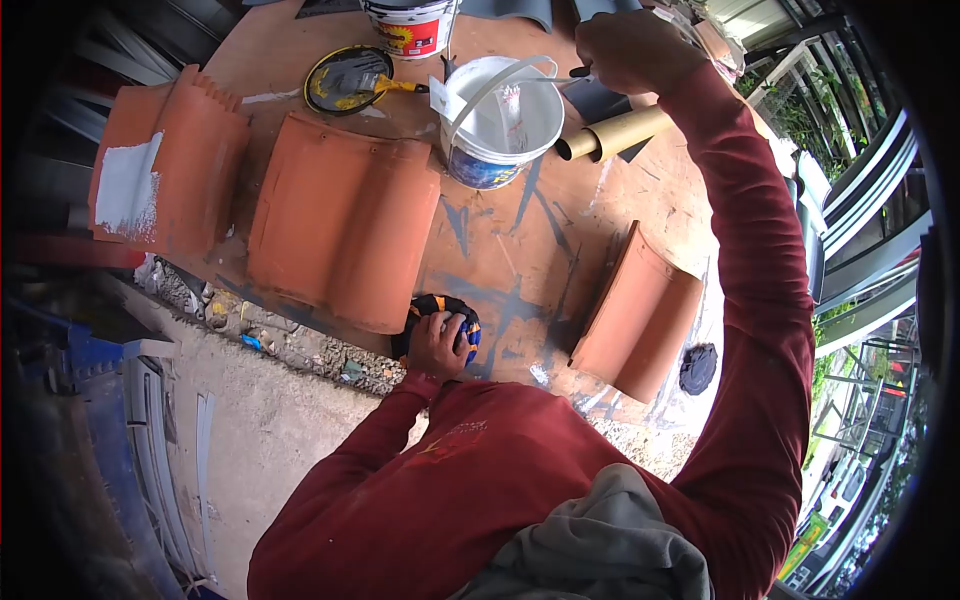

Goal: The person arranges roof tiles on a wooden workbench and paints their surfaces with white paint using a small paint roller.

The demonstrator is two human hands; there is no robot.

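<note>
My left hand (438, 346) rests with curled fingers on a bunched dark cloth (427, 305) with orange and blue patches, at the table's near edge. Close beside it lies a large terracotta roof tile (340, 215). Far off at the upper right, my right hand (637, 52) is closed; a thin pale rod and a small dark tip show by its fingers, but what it grips is unclear. Left of that hand stands a white bucket (545, 112) with its handle raised and white paint marks inside. A rolled gold-brown sheet (625, 133) lies below the hand.
A second tile (170, 180) with a white painted patch sits at the left, and a smaller tile (640, 315) at the right. Behind are a paint-smeared round lid (335, 82) with a yellow brush (385, 87) and another paint bucket (427, 35). A dark wad (698, 368) lies far right.
</note>
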